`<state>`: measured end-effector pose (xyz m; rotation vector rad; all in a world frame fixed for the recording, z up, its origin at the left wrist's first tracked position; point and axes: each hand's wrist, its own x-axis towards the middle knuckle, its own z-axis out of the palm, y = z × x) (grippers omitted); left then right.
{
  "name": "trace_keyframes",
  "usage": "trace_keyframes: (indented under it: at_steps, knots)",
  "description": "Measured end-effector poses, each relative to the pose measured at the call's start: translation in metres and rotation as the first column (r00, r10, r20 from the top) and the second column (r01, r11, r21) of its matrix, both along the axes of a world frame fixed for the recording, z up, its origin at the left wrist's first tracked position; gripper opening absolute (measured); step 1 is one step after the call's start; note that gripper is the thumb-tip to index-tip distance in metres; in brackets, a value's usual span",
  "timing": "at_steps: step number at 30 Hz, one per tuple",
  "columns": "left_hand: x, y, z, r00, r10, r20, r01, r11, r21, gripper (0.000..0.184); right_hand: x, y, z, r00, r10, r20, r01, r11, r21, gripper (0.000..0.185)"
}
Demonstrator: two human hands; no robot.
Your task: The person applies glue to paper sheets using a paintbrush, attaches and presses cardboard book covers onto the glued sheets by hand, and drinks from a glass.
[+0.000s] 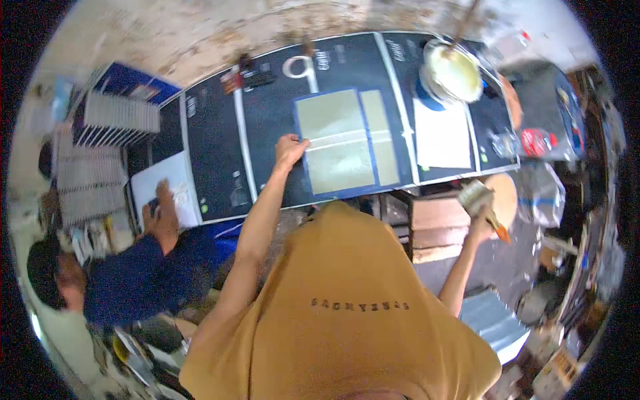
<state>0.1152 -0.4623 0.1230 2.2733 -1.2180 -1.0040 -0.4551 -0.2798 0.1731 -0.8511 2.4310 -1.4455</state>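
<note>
My right hand (481, 227) is wrapped round the handle of a wide paintbrush (476, 199), held up beyond the table's front edge, pale bristles upward and orange handle end downward. My left hand (291, 151) has its fingers drawn together at the left edge of a blue-bordered cover sheet (395, 150), seeming to pinch it. Two grey-green panels, one wide (337, 163) and one narrow (377, 110), lie on this sheet, crossed by a pale strip (327, 141). The wide panel has a wet-looking shine.
A bucket of cream paste (455, 75) stands at the back right beside white paper (443, 137). A tape roll (297, 66) lies at the back of the black table (272, 113). At left, a co-worker's hands (163, 217) are over a white sheet (159, 180). A round-topped stool (501, 193) stands right.
</note>
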Motion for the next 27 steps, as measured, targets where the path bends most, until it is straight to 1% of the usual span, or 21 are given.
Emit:
trace_keyframes:
  at_steps: [1, 3, 4, 5, 7, 8, 9, 11, 13, 15, 16, 17, 18, 19, 20, 21, 23, 25, 26, 27]
  knots:
    - [0.018, 0.002, -0.004, 1.0, 0.013, 0.009, -0.013, 1.0, -0.01, 0.054, 0.007, -0.004, 0.003, 0.996, -0.014, 0.087, 0.017, 1.0, -0.027, 0.028]
    - [0.057, 0.011, -0.008, 0.998, 0.027, 0.06, -0.024, 0.999, -0.046, 0.054, 0.032, -0.015, 0.002, 0.961, -0.082, 0.262, 0.133, 0.974, -0.182, 0.032]
    - [0.07, 0.011, -0.015, 0.997, 0.02, 0.077, -0.015, 0.998, -0.065, 0.054, 0.055, -0.016, 0.021, 0.955, -0.07, 0.287, 0.108, 0.987, -0.118, 0.043]
    - [0.098, 0.016, -0.041, 0.996, 0.062, -0.061, -0.069, 0.99, -0.121, 0.052, 0.059, -0.015, 0.009, 0.959, -0.002, 0.282, 0.069, 0.971, -0.228, 0.042]
    - [0.123, 0.023, -0.017, 0.994, 0.103, 0.026, -0.102, 0.994, -0.045, 0.052, 0.052, -0.009, -0.031, 0.94, -0.018, 0.341, 0.111, 0.961, -0.254, 0.043]
    - [0.151, 0.026, -0.036, 0.993, 0.114, 0.009, -0.113, 0.993, -0.042, 0.053, 0.065, -0.01, -0.024, 0.881, 0.023, 0.472, 0.118, 0.956, -0.268, 0.042]
    - [0.178, 0.031, -0.057, 0.992, 0.124, -0.007, -0.124, 0.992, -0.036, 0.055, 0.091, -0.016, 0.004, 0.867, 0.015, 0.497, 0.114, 0.967, -0.229, 0.04]
    - [0.197, 0.04, -0.04, 0.949, 0.157, 0.274, -0.156, 0.987, -0.026, 0.057, 0.081, -0.01, -0.001, 0.843, 0.038, 0.537, 0.001, 0.997, -0.072, 0.044]
    - [0.219, 0.045, -0.026, 0.936, 0.182, 0.302, -0.219, 0.971, 0.093, 0.059, 0.078, -0.017, -0.001, 0.837, 0.069, 0.542, -0.018, 0.995, -0.099, 0.044]
    - [0.241, 0.054, -0.016, 0.912, 0.145, 0.383, -0.186, 0.98, 0.072, 0.06, 0.076, -0.028, -0.002, 0.83, 0.116, 0.546, -0.061, 0.991, -0.118, 0.044]
    - [0.245, 0.056, -0.009, 0.884, 0.156, 0.441, -0.201, 0.978, 0.058, 0.06, 0.074, -0.035, -0.001, 0.829, 0.143, 0.541, -0.09, 0.988, -0.123, 0.045]
    - [0.265, 0.061, -0.032, 0.84, 0.227, 0.493, -0.244, 0.969, -0.03, 0.058, 0.068, -0.04, 0.003, 0.835, 0.159, 0.527, -0.109, 0.986, -0.126, 0.046]
    - [0.286, 0.059, -0.049, 0.865, 0.283, 0.414, -0.309, 0.951, -0.005, 0.056, 0.067, -0.048, 0.006, 0.851, 0.254, 0.459, -0.181, 0.963, -0.198, 0.046]
    - [0.279, 0.061, -0.034, 0.819, 0.243, 0.52, -0.242, 0.968, -0.07, 0.055, 0.07, -0.059, 0.01, 0.862, 0.337, 0.379, -0.254, 0.933, -0.254, 0.047]
    - [0.269, 0.06, -0.017, 0.845, 0.23, 0.484, -0.237, 0.97, -0.046, 0.053, 0.073, -0.076, 0.02, 0.915, 0.263, 0.305, -0.214, 0.96, -0.183, 0.043]
    - [0.283, 0.062, -0.033, 0.898, 0.177, 0.402, -0.143, 0.983, -0.115, 0.054, 0.076, -0.094, 0.029, 0.954, 0.19, 0.233, -0.167, 0.979, -0.115, 0.04]
    - [0.279, 0.059, -0.055, 0.863, 0.246, 0.441, -0.154, 0.96, -0.235, 0.053, 0.074, -0.123, 0.034, 0.934, 0.347, 0.087, -0.343, 0.938, -0.055, 0.037]
    - [0.248, 0.06, -0.059, 0.809, 0.301, 0.505, -0.113, 0.923, -0.369, 0.055, 0.074, -0.156, 0.027, 0.883, 0.444, -0.148, -0.447, 0.894, 0.019, 0.035]
    - [0.231, 0.063, -0.059, 0.776, 0.339, 0.532, -0.093, 0.896, -0.435, 0.056, 0.085, -0.167, 0.033, 0.874, 0.445, -0.197, -0.422, 0.894, 0.149, 0.037]
    - [0.21, 0.066, -0.057, 0.776, 0.352, 0.524, -0.102, 0.889, -0.446, 0.057, 0.093, -0.179, 0.042, 0.859, 0.449, -0.245, -0.384, 0.882, 0.272, 0.04]
